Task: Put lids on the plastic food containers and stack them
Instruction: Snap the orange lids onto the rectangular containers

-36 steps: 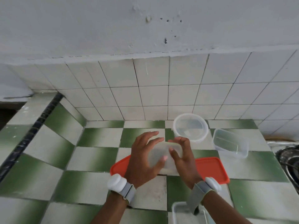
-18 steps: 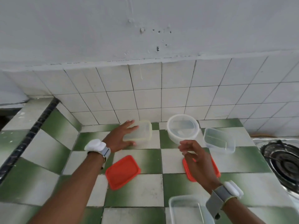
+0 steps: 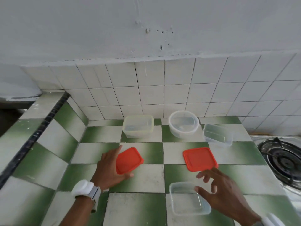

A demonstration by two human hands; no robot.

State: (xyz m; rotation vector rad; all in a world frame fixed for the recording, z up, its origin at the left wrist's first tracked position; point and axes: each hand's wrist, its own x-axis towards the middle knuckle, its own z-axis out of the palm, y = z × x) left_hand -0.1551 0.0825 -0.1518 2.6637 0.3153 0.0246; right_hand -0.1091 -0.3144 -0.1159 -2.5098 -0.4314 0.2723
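Note:
Two red square lids lie on the checkered counter: the left red lid [image 3: 129,160] and the right red lid [image 3: 200,159]. My left hand [image 3: 109,168] grips the left lid's near-left edge, thumb and fingers around it. My right hand [image 3: 223,198] hovers, fingers spread, over a clear rectangular container [image 3: 185,199] at the front, just below the right lid. At the back stand a closed frosted rectangular container [image 3: 138,126], a round clear container [image 3: 183,123] and a small clear container [image 3: 217,134].
A gas stove burner [image 3: 283,162] sits at the right edge of the counter. White tiled wall [image 3: 162,88] rises behind the containers. A raised ledge with a dark strip [image 3: 40,126] borders the left.
My left hand left the frosted container at the back and came down onto the left red lid. My right hand moved off the right lid toward the front clear container.

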